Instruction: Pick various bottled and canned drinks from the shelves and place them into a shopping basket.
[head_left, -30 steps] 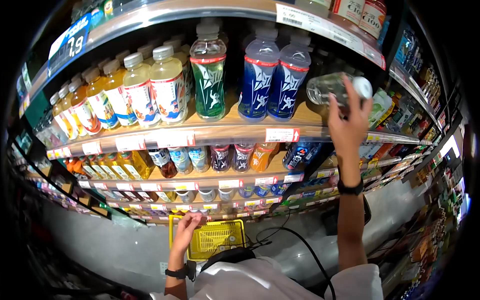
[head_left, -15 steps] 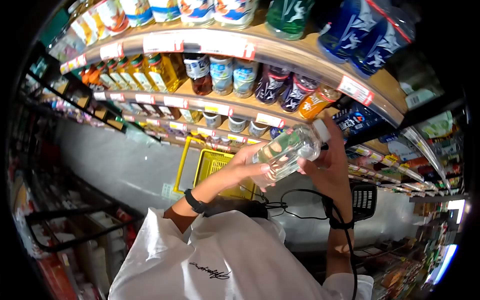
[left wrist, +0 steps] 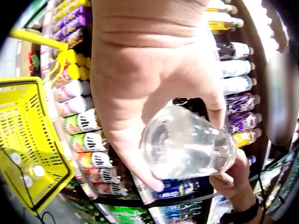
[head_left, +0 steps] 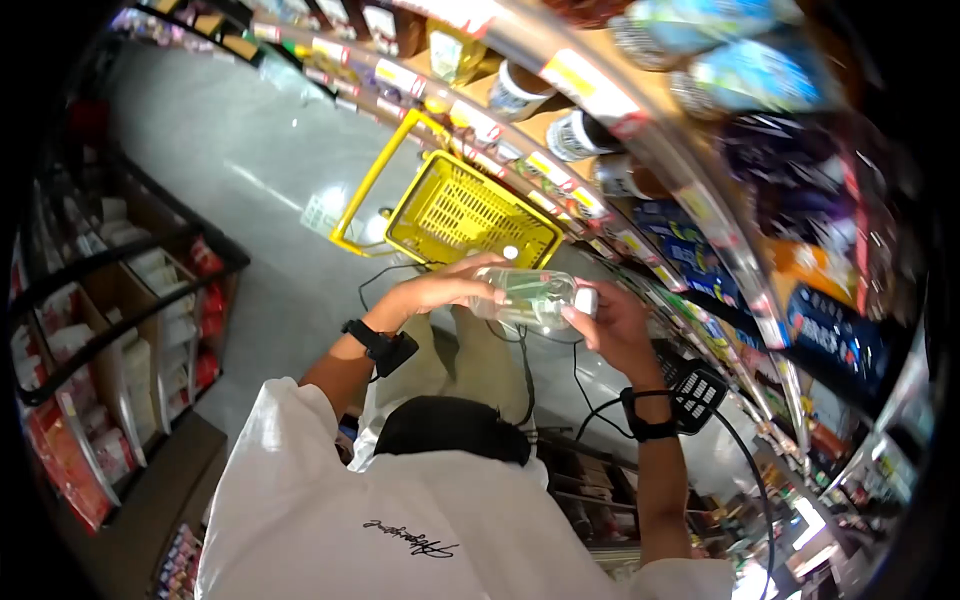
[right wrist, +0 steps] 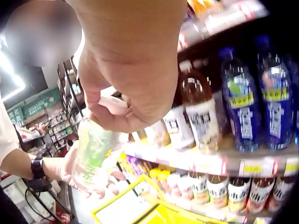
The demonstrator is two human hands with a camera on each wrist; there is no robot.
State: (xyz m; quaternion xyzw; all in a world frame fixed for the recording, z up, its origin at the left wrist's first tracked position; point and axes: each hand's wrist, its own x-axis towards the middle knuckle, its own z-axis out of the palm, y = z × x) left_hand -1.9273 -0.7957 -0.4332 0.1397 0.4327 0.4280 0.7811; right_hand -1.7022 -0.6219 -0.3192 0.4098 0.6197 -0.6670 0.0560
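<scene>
A clear plastic bottle [head_left: 540, 298] with a white cap [head_left: 587, 300] lies sideways in front of the body, between both hands. Its green label [right wrist: 96, 151] shows in the right wrist view. My left hand [head_left: 440, 288] holds the base end, thumb and fingers around it in the left wrist view. At the other end, my right hand [head_left: 620, 325] grips the cap and neck with curled fingers. Beyond the bottle, a yellow shopping basket [head_left: 470, 205] stands on the floor, and the left wrist view shows white-capped items inside it.
Drink shelves [head_left: 690, 190] rise along the right, stocked with bottles and cups. A black crate [head_left: 697, 395] is on the floor at right, with a black cable [head_left: 735, 440] running near the right arm. Another goods rack [head_left: 130, 330] stands at left.
The right hand has brought the bottle from the upper shelf down in front of the body. The left hand has taken hold of its base. The head view has tilted down towards the floor.
</scene>
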